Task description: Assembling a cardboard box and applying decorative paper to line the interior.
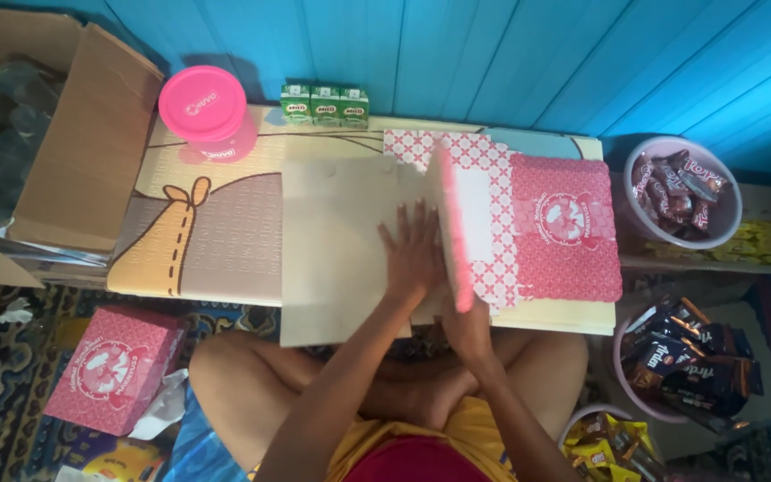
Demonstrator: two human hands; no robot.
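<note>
Left hand: fingers spread, flat on unfolded pink cardboard box blank | Right hand: fingers curled on raised flap just right of left fingertips | Blank lay on low table; looked light, stiff, creasable; best held by flap edge.

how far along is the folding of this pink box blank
Done: one pink box already stands assembled on the floor to the left. In hand: the flat box blank lies on the low table; the left hand presses its plain inner side flat while the right hand lifts a side panel upright. Left: the remaining panels lie flat, so no walls are joined yet.
</note>
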